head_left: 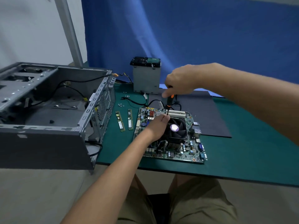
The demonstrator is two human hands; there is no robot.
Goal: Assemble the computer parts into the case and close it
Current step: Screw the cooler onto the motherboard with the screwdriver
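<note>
There, the screwdriver [169, 102] was clasped upright in the right grip [179, 83]; directly beneath, its shaft was pinched by the left grip [157, 126], laid on the cooler fan [177, 129] of the motherboard [186, 151].

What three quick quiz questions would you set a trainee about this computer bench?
1. True or false: the motherboard already sits inside the computer case.
2. How many RAM sticks lie on the green mat?
3. Which hand holds the screwdriver: A, left; B, right?

Key: 1, false: it lies on the mat beside the case. 2, two. 3, B: the right hand holds its handle.
</note>
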